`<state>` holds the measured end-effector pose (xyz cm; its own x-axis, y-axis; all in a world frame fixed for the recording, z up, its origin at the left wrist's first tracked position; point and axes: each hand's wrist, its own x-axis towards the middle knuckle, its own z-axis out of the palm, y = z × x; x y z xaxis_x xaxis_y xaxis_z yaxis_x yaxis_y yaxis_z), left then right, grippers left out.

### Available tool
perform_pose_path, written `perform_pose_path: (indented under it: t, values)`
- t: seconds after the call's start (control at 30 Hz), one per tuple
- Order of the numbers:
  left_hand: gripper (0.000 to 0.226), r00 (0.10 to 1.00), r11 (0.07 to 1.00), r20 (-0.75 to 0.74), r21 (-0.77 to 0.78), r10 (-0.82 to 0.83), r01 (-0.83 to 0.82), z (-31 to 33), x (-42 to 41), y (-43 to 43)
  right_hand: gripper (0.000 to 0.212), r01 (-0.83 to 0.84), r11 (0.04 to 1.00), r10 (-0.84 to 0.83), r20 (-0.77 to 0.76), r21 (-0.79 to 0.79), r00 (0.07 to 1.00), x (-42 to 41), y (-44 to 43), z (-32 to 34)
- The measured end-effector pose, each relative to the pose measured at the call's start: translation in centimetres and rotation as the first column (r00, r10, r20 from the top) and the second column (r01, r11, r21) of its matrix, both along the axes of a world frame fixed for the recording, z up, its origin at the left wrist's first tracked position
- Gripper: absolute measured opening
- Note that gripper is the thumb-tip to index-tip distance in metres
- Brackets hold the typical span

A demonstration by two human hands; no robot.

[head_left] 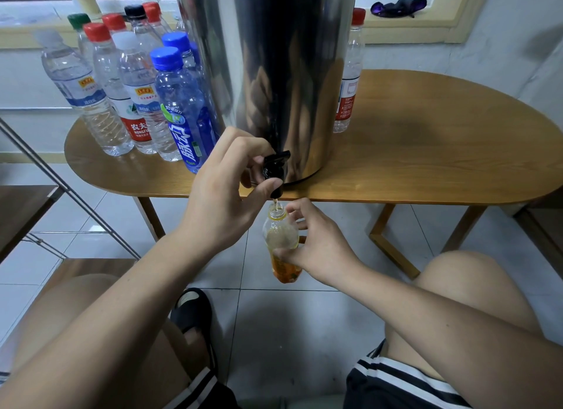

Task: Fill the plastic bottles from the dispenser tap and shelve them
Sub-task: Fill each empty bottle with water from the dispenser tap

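A tall steel dispenser (pixel 274 58) stands on the wooden table (pixel 426 152), its black tap (pixel 275 169) hanging over the front edge. My left hand (pixel 225 195) grips the tap, thumb and fingers curled round its lever. A thin yellowish stream falls from the spout into an uncapped small plastic bottle with an orange label (pixel 280 235). My right hand (pixel 316 247) holds that bottle upright just under the tap, below table height. Several capped bottles (pixel 137 97) with red, blue, green and black caps stand left of the dispenser. One red-capped bottle (pixel 350 73) stands to its right.
A metal-framed rack with dark wooden shelves (pixel 27 207) stands at the left. My knees and a black sandal (pixel 195 314) are over the white tiled floor. A windowsill with a dark purple object (pixel 399 4) runs behind the table.
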<state>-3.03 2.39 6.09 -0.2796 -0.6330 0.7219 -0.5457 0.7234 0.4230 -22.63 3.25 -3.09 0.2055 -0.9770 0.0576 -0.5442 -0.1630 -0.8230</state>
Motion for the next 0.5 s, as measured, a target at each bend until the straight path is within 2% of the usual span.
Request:
perform_pose_path:
  t: [0.5]
  values:
    - [0.049, 1.0, 1.0, 0.006, -0.001, 0.007, -0.007, 0.08, -0.04, 0.06, 0.07, 0.004, 1.0, -0.004, 0.01, 0.002, 1.0, -0.06, 0.0, -0.13]
